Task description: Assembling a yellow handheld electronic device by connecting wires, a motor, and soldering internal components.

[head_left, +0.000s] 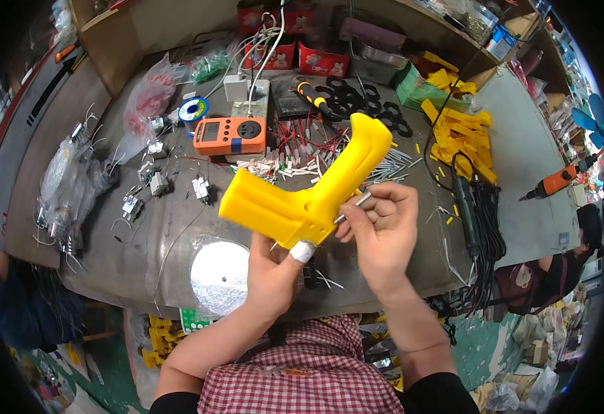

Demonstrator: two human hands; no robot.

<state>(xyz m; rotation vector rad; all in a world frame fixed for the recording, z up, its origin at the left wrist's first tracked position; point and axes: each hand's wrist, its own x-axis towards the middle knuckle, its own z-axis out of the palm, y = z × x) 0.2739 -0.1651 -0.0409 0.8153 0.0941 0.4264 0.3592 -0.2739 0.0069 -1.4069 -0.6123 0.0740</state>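
My left hand (272,279), with white wrap (303,251) on its thumb, is closed round the lower middle of a yellow plastic housing (298,207). The housing is held above the table, one arm toward the left and the other rising to the upper right. Between the thumb and fingers of my right hand (387,234) is a thin silvery metal rod (362,201). Its lower end is close against the housing's right side; whether it enters a hole, I cannot tell. More metal rods (395,165) lie behind the housing.
An orange multimeter (223,136), a wire spool (193,110) and small metal parts (158,183) lie to the left. Yellow housings (457,138) are piled at the right, near a black corded tool (465,207) and an orange drill (554,181). A white disc (219,276) lies near the front edge.
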